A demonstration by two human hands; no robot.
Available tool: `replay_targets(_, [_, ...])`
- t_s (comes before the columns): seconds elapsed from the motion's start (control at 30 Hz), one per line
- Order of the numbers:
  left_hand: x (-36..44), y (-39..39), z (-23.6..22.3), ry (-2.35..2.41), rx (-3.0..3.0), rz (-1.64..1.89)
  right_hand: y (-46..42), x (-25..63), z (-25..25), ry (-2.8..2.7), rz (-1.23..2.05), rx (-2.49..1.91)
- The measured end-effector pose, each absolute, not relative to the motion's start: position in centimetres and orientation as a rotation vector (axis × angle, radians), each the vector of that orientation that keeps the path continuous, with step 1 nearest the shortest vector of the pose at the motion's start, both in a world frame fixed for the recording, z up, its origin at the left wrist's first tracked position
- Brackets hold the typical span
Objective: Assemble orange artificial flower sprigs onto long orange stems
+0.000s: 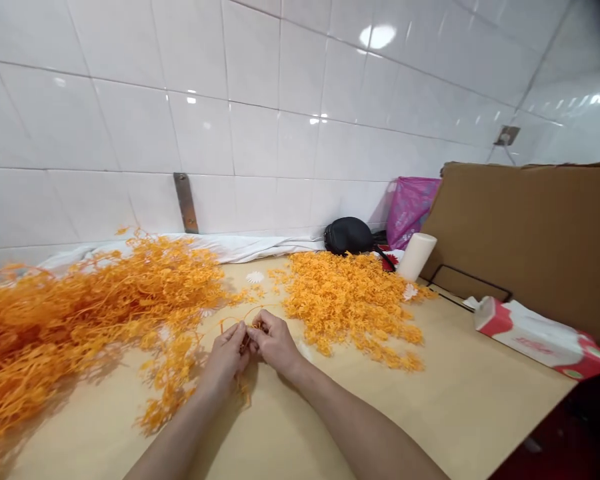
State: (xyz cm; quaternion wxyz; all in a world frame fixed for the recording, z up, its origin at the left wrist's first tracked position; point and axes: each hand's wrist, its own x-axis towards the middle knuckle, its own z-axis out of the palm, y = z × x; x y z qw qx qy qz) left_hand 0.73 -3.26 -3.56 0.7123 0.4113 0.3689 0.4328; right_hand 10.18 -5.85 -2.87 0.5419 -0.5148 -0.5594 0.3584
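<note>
The left hand [229, 350] and right hand [276, 341] meet fingertip to fingertip, both pinched on a thin, bright-orange, plastic-looking strand [245, 393]; it lies right in the grip, equally near either hand, a slim curve arching beyond the fingertips and a short tail trailing toward the wearer; its full long axis is hidden by the fingers; left of the grip spreads a large tangled orange heap [145, 287], right of it a flatter pile of curly orange sprigs [350, 300].
</note>
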Motion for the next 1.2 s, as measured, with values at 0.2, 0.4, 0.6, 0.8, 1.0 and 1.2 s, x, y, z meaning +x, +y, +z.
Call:
replay_targets(0.2, [-0.2, -3.2, -2.6, 0.822, 0.678, 0.840, -4.1, 12.7, -1.4, -0.879, 1.011, -1.134])
replay_targets(0.4, [-0.3, -4.0, -2.7, 0.785, 0.788, 0.874, -3.9, 16.0, -1.0, -0.857, 0.593, -1.422])
replay_targets(0.6, [0.4, -5.3, -2.7, 0.794, 0.939, 0.842, -5.4, 15.3, -1.2, -1.122, 0.341, -1.583])
replay_targets(0.8, [0.7, -4.5, -3.2, 0.686, 0.905, 0.885, -4.4, 15.8, -1.5, -1.388, 0.073, -1.545])
replay_targets(1.0, [0.8, -4.1, -3.8, 0.594, 0.875, 0.915, -5.4, 13.7, -0.8, -1.626, 0.555, -1.349])
replay_targets(1.2, [1.0, -4.1, -3.6, 0.634, 0.723, 0.955, -5.4, 12.7, -2.2, -1.774, 0.342, -1.458])
